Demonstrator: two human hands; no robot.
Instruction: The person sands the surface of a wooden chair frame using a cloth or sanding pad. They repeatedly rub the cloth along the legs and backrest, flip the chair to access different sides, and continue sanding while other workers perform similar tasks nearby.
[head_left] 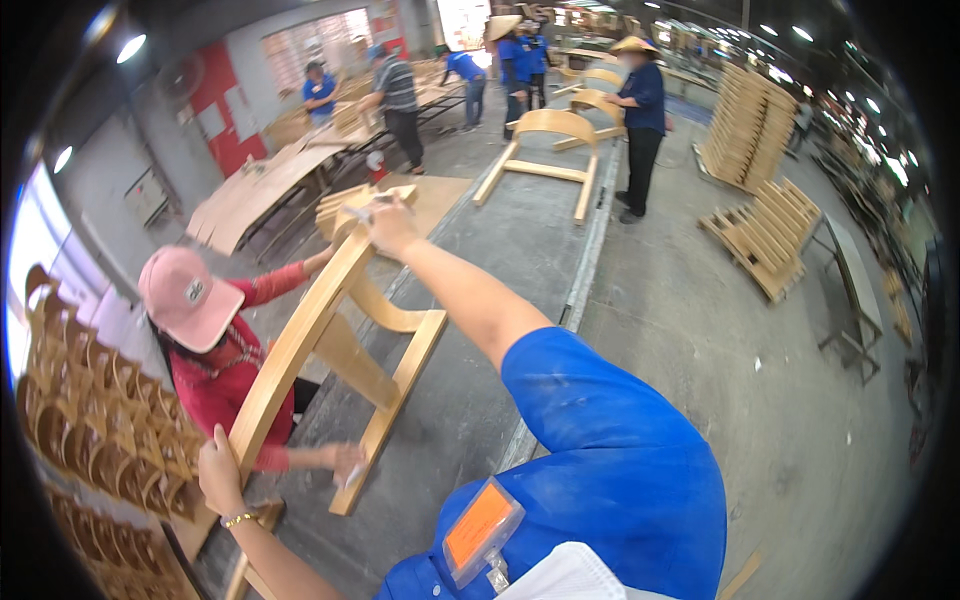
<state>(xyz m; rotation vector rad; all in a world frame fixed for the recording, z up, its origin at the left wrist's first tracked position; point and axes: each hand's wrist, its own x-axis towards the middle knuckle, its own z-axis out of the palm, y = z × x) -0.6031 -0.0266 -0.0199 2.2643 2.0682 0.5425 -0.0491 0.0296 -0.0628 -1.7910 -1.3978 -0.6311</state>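
A pale wooden chair frame (305,330) stands tilted on the grey conveyor table, its long curved rail running between my two hands. My left hand (220,470) is closed around the rail's near end. At the far end, my right hand (392,228) pinches a small whitish sheet or cloth (352,212) against the wood; its exact kind is unclear. Across the frame, a co-worker in a pink cap (190,290) reaches one hand behind the rail. That person's other hand (342,462) holds a small pale piece by the lower bar.
More curved frames (548,125) stand farther along the conveyor (470,240). Stacked curved parts (110,410) rise at the left. Wooden stacks (745,125) stand on the floor at right. Several people work farther back, one (645,110) beside the conveyor.
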